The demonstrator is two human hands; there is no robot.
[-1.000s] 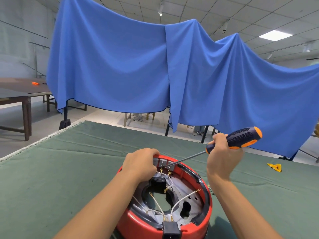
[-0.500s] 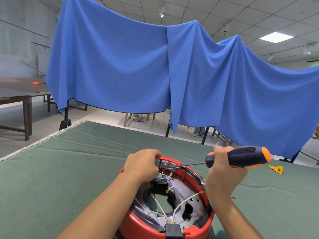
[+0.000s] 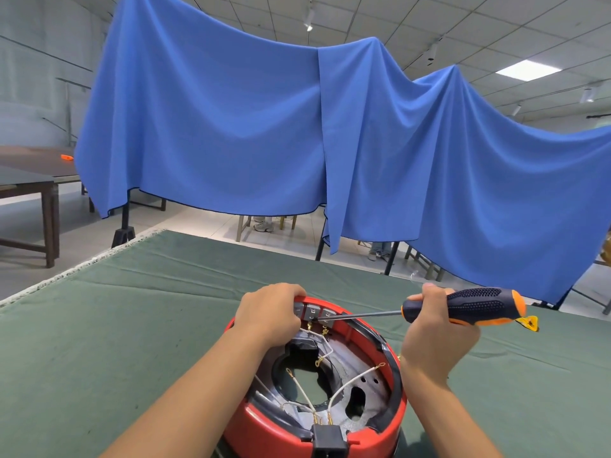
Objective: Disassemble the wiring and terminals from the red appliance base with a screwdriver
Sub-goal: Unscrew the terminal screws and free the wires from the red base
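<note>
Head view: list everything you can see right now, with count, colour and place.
appliance base: one, red, near table edge
wires: several, white, inside base
terminal block: one, grey, far rim of base
screwdriver: one, black and orange, tip at terminal block
table cover: one, green, under base
scraper: one, yellow, behind screwdriver handle
drape: blue, hung behind table
left hand: grips base rim
right hand: holds screwdriver

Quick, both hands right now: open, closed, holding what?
Left hand: closed, gripping the far rim of the red appliance base.
Right hand: closed, holding the screwdriver by its handle.
</note>
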